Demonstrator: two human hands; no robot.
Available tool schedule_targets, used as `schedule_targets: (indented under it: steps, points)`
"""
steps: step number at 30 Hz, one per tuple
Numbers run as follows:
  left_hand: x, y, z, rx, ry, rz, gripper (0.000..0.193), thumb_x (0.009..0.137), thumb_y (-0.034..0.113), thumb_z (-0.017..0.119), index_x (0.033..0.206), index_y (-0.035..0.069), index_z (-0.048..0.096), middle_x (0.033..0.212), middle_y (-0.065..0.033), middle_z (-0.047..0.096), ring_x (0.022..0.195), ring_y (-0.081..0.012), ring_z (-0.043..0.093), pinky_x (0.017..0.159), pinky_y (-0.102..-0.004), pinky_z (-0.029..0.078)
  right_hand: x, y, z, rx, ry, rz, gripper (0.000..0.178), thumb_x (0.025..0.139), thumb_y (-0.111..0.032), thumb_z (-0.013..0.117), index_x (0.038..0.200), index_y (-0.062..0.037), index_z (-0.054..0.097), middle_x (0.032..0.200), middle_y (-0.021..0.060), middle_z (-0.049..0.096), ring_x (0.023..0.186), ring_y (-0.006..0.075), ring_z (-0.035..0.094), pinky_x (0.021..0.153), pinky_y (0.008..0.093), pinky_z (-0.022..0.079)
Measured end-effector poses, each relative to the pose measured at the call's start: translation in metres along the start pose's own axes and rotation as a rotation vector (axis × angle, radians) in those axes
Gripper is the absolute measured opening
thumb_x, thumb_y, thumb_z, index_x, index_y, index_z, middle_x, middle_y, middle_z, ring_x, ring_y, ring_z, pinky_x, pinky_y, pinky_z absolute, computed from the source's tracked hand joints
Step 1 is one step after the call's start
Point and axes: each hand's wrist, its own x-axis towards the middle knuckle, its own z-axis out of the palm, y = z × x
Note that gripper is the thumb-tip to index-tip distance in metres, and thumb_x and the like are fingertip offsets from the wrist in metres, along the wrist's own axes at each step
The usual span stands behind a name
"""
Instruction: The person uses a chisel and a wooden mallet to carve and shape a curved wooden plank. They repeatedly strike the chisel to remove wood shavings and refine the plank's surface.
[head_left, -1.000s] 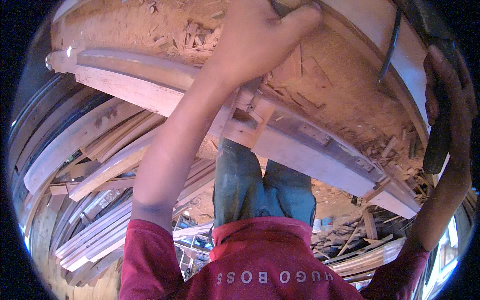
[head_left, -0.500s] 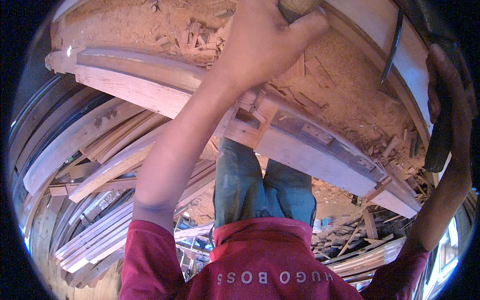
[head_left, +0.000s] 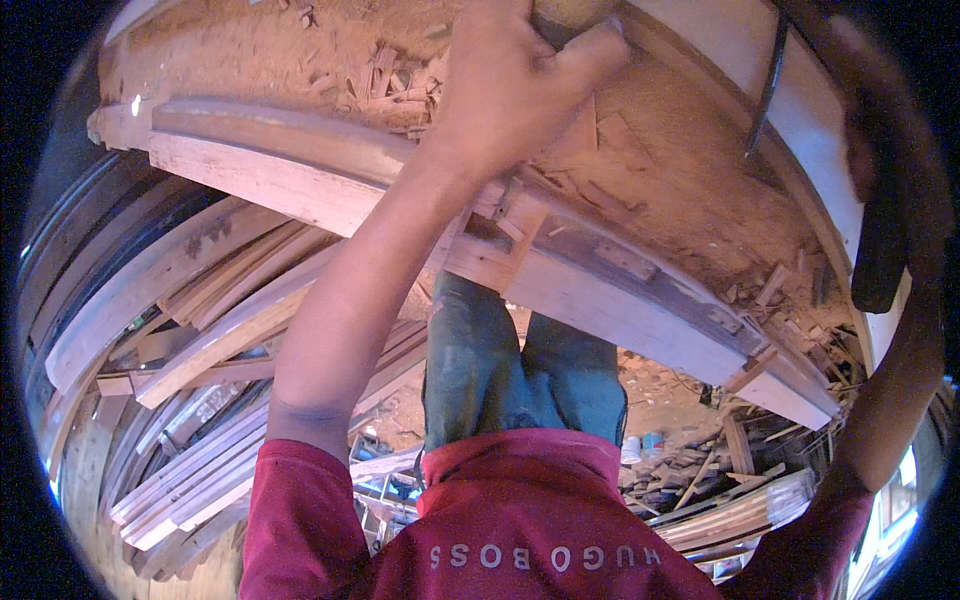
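My left hand [head_left: 505, 90] is at the top middle, over the sawdust-covered bench. Its thumb and fingers close round a rounded, tan piece [head_left: 572, 14] whose upper part lies beyond the picture's edge, so its kind does not show. Raised at the far right, my right hand [head_left: 885, 125] is dark and smeared, with its fingers curled. A thick dark handle [head_left: 880, 255] sticks out below that hand; the tool's other end is hidden. Under my left wrist runs a pale wooden beam [head_left: 610, 305] with a rectangular mortise [head_left: 490, 232] cut in it.
Wood chips [head_left: 395, 85] and sawdust lie across the bench. A thin dark bar [head_left: 768, 85] stands at the upper right. Stacked planks [head_left: 190, 480] fill the left side below the beam; offcuts [head_left: 690, 470] are heaped on the floor at the lower right.
My right hand and the dark handle have moved slightly, the handle a little lower. My left hand has shifted slightly left, still closed round the tan piece. A small chip now shows at the mortise.
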Motion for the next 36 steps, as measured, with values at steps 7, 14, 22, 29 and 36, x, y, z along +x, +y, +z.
schedule_targets:
  steps: [7, 14, 22, 29, 36]
  points:
    - [0.003, 0.006, -0.002, -0.052, -0.007, -0.104, 0.026, 0.080, 0.013, 0.065, 0.102, 0.000, 0.058, 0.076, -0.0101, 0.061, 0.069, -0.0191, 0.058, 0.066, -0.0334, 0.048, 0.002, 0.008, 0.007, -0.081, 0.044, -0.168, 0.044, 0.088, -0.028, 0.068, 0.121, -0.0022, 0.057, 0.111, 0.0124, 0.057, 0.094, 0.0181, 0.057, 0.077, 0.0309, 0.049]
    - [0.000, 0.004, 0.001, -0.087, -0.039, -0.141, 0.028, 0.079, 0.012, 0.065, 0.103, 0.001, 0.057, 0.079, -0.0107, 0.062, 0.073, -0.0195, 0.060, 0.069, -0.0334, 0.049, 0.010, -0.015, 0.005, -0.003, -0.014, -0.032, 0.043, 0.088, -0.029, 0.067, 0.120, -0.0024, 0.057, 0.107, 0.0110, 0.057, 0.089, 0.0170, 0.056, 0.074, 0.0301, 0.048]
    - [-0.003, 0.006, -0.001, 0.034, 0.009, -0.059, 0.028, 0.078, 0.010, 0.067, 0.103, 0.000, 0.057, 0.081, -0.0117, 0.064, 0.076, -0.0186, 0.063, 0.070, -0.0336, 0.050, 0.018, -0.024, 0.000, 0.027, -0.054, -0.036, 0.042, 0.088, -0.030, 0.067, 0.119, -0.0027, 0.057, 0.102, 0.0094, 0.057, 0.084, 0.0158, 0.055, 0.070, 0.0292, 0.046]
    - [0.000, 0.009, 0.002, -0.125, -0.072, -0.178, 0.023, 0.079, 0.008, 0.064, 0.099, 0.001, 0.057, 0.074, -0.0056, 0.061, 0.067, -0.0135, 0.058, 0.065, -0.0299, 0.049, 0.020, -0.029, -0.001, -0.032, -0.072, -0.040, 0.041, 0.089, -0.031, 0.066, 0.118, -0.0029, 0.058, 0.097, 0.0080, 0.056, 0.080, 0.0147, 0.054, 0.066, 0.0284, 0.045]
    - [0.003, 0.022, 0.000, -0.040, -0.092, -0.309, 0.022, 0.080, 0.009, 0.063, 0.099, 0.000, 0.057, 0.077, -0.0073, 0.062, 0.069, -0.0133, 0.058, 0.065, -0.0306, 0.049, 0.022, -0.030, -0.001, 0.010, -0.095, -0.019, 0.040, 0.089, -0.032, 0.066, 0.116, -0.0031, 0.058, 0.093, 0.0066, 0.056, 0.076, 0.0136, 0.053, 0.063, 0.0277, 0.044]
